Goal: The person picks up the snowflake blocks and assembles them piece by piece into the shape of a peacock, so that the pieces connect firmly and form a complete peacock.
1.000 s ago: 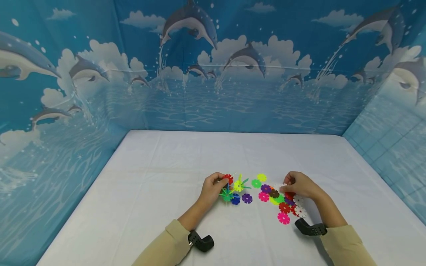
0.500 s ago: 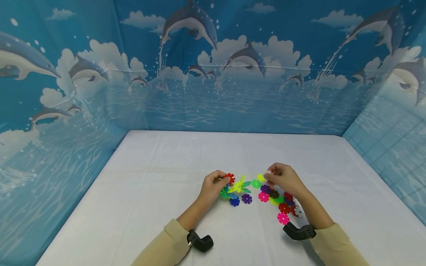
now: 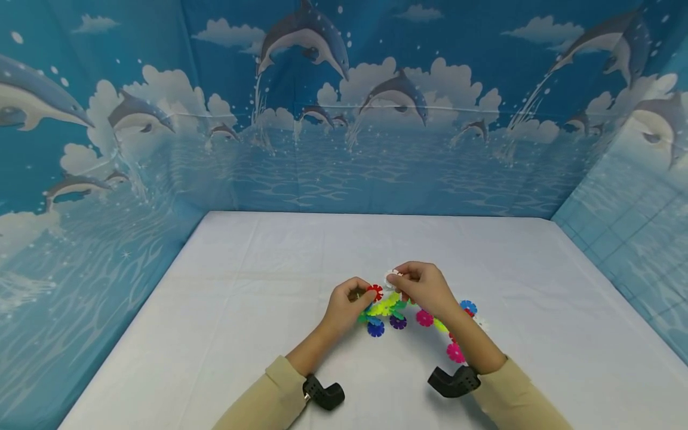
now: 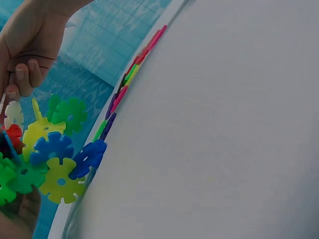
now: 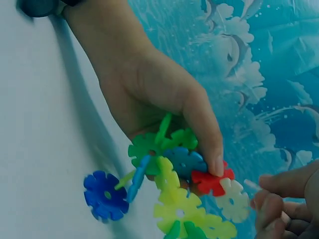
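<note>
In the head view my left hand (image 3: 344, 307) holds a cluster of interlocked plastic snowflake discs (image 3: 383, 308), yellow, green and blue, with the thumb on its red disc (image 3: 375, 292). The right wrist view shows a white disc (image 5: 233, 200) joined beside that red one, and a dark blue disc (image 5: 105, 196) out on the cluster's far side. My right hand (image 3: 430, 291) pinches a white snowflake disc (image 3: 391, 278) just above and right of the cluster. Seen from the right wrist, that disc is edge-on (image 5: 252, 185), close to the cluster's white disc; whether they touch I cannot tell.
Loose discs lie on the white table (image 3: 258, 286), among them a purple one (image 3: 398, 322), a pink one (image 3: 424, 318) and a blue one (image 3: 469, 307). My right forearm covers part of the pile. A dolphin-print curtain (image 3: 344, 167) surrounds the table.
My right hand has moved left from the loose pile to the cluster, carrying a white disc. My left hand stays nearly in place, while the cluster has turned slightly in its grip.
</note>
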A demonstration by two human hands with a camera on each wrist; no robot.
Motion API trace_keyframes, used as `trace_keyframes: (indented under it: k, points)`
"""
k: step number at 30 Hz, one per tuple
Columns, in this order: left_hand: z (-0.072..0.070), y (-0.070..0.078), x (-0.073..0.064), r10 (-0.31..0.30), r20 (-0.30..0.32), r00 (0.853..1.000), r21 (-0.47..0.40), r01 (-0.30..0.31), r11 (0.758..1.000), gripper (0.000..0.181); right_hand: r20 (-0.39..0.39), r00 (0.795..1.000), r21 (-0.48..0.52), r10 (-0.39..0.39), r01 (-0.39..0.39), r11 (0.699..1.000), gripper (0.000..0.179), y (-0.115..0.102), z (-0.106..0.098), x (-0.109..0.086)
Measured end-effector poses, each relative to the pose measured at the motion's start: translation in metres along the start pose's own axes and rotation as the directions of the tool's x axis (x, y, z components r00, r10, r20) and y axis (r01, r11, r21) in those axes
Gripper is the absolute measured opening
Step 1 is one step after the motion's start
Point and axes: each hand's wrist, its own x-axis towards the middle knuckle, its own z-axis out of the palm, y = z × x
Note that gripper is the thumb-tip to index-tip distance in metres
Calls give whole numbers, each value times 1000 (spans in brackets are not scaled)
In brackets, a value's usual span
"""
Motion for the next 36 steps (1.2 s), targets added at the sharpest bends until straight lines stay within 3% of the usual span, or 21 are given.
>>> trace_keyframes:
  k: [6,11,16,23,26,30,36]
  points:
    - [5,-22,4,87,-9,996,107,-86,990,8,-31,999,-59,-8,6,998,31,-4,11,-1]
    - [8,-35,5,190,-23,982,183,-183,966,5,-52,998,-89,-27,22,996,28,-5,17,-3]
    - [9,-37,5,296,-35,955,250,-279,927,6,-76,994,-134,-80,69,989,23,-4,22,-5]
    - [11,-35,3,430,-38,902,365,-388,846,11,-136,973,-242,-189,153,958,15,-7,31,-10]
    - [11,-35,3,469,-38,882,380,-422,824,12,-143,967,-268,-211,167,949,14,-6,35,-11]
    - [11,-35,2,482,-24,876,381,-437,815,12,-139,968,-264,-208,167,950,14,-5,36,-12]
    - [11,-36,3,465,5,885,360,-435,825,11,-105,979,-230,-176,148,962,13,-7,31,-11]
